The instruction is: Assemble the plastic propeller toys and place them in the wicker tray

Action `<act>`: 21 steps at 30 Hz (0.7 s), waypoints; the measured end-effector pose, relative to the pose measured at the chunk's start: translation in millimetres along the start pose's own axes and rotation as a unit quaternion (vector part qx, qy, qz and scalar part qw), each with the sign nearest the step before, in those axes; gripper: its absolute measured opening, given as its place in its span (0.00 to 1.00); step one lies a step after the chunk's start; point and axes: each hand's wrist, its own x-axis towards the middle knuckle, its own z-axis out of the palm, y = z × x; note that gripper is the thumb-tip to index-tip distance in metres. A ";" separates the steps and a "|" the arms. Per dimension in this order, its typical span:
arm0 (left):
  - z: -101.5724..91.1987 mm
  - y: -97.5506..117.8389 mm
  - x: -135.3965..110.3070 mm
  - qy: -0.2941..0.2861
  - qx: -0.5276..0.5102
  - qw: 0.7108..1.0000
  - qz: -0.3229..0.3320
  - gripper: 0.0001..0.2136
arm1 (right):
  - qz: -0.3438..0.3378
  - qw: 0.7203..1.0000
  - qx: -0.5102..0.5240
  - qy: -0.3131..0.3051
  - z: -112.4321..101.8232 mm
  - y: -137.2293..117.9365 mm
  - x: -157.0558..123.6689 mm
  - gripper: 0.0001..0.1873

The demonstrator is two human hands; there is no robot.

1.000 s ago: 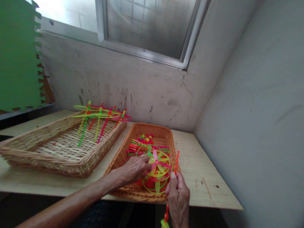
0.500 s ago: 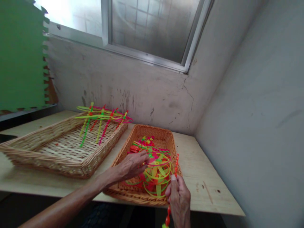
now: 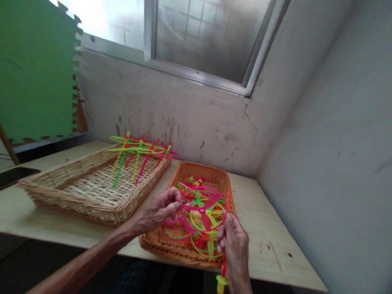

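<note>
Above the orange wicker basket (image 3: 159,245), the left hand (image 3: 157,212) pinches its fingers (image 3: 174,199) on the rim of a pink-ringed plastic propeller (image 3: 202,210). The right hand (image 3: 235,249) has its fingers closed around a red-orange stick (image 3: 223,265) just below that ring. Yellow-green propellers (image 3: 202,241) lie heaped in the basket, its front rim near the plywood surface's (image 3: 269,245) edge. Wood extends right to the wall (image 3: 318,163); leftward, a pale wicker tray (image 3: 92,200) holds propellers on sticks (image 3: 137,153).

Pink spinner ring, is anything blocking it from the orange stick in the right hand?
Nothing visible does. The pink propeller ring in the left hand sits beside the orange stick in the right hand.
</note>
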 end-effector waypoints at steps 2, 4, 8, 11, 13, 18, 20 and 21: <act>3.6 -0.9 -2.8 0.000 -0.028 1.000 -0.014 0.16 | 0.012 1.000 0.011 0.001 -1.4 -0.9 -3.4 0.30; 7.7 -1.8 -4.4 0.006 -0.051 0.998 -0.026 0.17 | 0.017 0.999 0.034 0.012 -4.2 -0.4 -8.8 0.29; 18.4 -1.3 -6.5 0.008 -0.079 0.995 -0.060 0.18 | -0.003 0.999 0.045 0.028 -8.6 6.8 -17.3 0.27; 28.3 -0.9 -7.2 -0.014 -0.069 0.995 -0.077 0.20 | -0.018 0.998 0.030 0.047 -9.1 11.9 -19.2 0.26; 34.3 -2.7 -6.5 -0.013 -0.063 0.995 -0.076 0.22 | -0.027 0.998 0.017 0.050 -8.8 11.4 -21.0 0.26; 40.5 -10.4 -3.9 0.030 -0.070 0.995 -0.060 0.21 | -0.048 0.994 -0.042 0.094 -5.5 6.9 -39.3 0.29; 40.7 -10.5 -3.4 0.057 -0.083 0.993 -0.055 0.19 | -0.049 0.991 -0.060 0.110 -0.7 11.0 -51.2 0.28; 40.8 -9.8 -3.3 0.071 -0.091 0.992 -0.053 0.18 | -0.048 0.990 -0.069 0.111 2.4 14.3 -57.1 0.28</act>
